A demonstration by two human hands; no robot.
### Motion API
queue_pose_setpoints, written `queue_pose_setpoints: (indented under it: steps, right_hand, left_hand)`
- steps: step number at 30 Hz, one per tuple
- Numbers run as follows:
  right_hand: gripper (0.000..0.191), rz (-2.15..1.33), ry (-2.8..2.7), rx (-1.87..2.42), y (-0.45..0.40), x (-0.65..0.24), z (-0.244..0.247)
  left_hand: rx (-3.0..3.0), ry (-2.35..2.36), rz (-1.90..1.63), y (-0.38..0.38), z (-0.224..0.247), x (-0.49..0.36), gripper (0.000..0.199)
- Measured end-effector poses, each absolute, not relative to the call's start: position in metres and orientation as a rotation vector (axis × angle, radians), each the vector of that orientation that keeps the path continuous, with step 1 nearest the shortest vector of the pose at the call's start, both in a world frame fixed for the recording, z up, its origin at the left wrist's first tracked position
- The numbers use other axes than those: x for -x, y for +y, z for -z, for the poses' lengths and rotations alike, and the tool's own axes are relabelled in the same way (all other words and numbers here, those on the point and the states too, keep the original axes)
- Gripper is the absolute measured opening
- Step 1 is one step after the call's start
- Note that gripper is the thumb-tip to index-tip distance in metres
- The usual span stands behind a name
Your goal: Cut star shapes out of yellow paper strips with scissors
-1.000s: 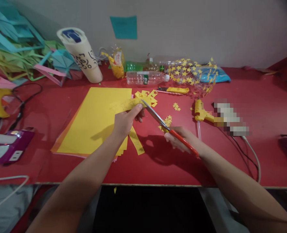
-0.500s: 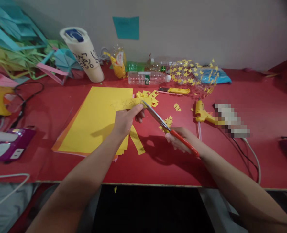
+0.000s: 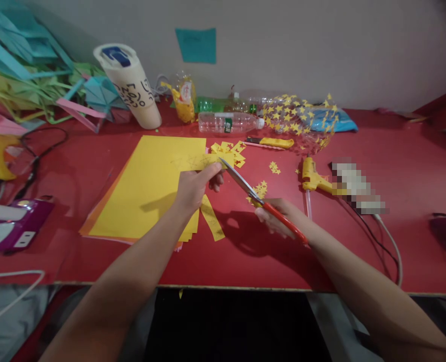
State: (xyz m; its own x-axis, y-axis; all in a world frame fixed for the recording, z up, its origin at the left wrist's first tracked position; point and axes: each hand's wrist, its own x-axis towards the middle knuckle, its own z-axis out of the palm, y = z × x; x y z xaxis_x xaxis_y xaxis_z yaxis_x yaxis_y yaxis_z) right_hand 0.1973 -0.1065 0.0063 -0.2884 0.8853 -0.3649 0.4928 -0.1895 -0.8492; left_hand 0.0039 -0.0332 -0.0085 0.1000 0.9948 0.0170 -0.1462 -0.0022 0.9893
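Note:
Between the thumb and fingers of my left hand (image 3: 198, 186) is a yellow paper strip (image 3: 194, 162) with stars drawn on it. My right hand (image 3: 277, 216) is closed around the red handles of a pair of scissors (image 3: 241, 182). The blade tips reach the strip's right end, just by my left thumb. Beneath my left hand lies a stack of yellow paper (image 3: 162, 151), with orange and pink sheets showing at its edges. Another marked strip (image 3: 212, 218) rests beside the stack. Small cut stars (image 3: 260, 190) lie behind the scissors, and star-punched scraps (image 3: 238, 150) sit beyond my left hand.
At the back stand a white tumbler (image 3: 128, 88) and a lying clear bottle (image 3: 228, 122). A utility knife (image 3: 270, 143) is in front of a star-covered clear piece (image 3: 298, 115). To the right is a yellow glue gun (image 3: 313, 178); a purple power strip (image 3: 17, 221) sits left.
Both hands, the strip and the scissors stay almost in place. The whole view has shifted very slightly.

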Motion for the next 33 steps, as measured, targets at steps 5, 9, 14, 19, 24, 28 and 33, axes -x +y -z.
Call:
queue_pose_setpoints:
  steps: [5,9,14,19,24,28,33]
  right_hand:
    - [0.044,-1.468,-1.718,1.617,-0.107,-0.197,-0.006]
    - [0.047,-1.47,-1.74,1.604,-0.103,-0.198,-0.001]
    - [0.05,-1.435,-1.736,1.587,-0.099,-0.199,0.004]
    - [0.05,-1.513,-1.673,1.576,-0.101,-0.199,0.007]
    - [0.049,-1.564,-1.637,1.488,-0.107,-0.195,0.007]
    - [0.049,-1.571,-1.654,1.495,-0.108,-0.195,0.005]
    - [0.045,-1.513,-1.752,1.477,-0.105,-0.201,0.002]
  left_hand:
    - [-1.144,1.008,-1.203,-0.033,0.009,-0.004,0.02]
    - [-1.169,1.007,-1.174,-0.032,0.01,-0.003,0.022]
    - [-1.227,1.035,-1.137,-0.029,0.015,0.001,0.028]
    - [-1.295,1.077,-1.05,-0.031,0.014,-0.002,0.033]
    - [-1.305,1.115,-1.072,-0.043,0.003,-0.014,0.036]
    - [-1.312,1.122,-1.115,-0.048,-0.001,-0.016,0.035]
    - [-1.335,1.137,-1.119,-0.041,0.007,-0.008,0.034]
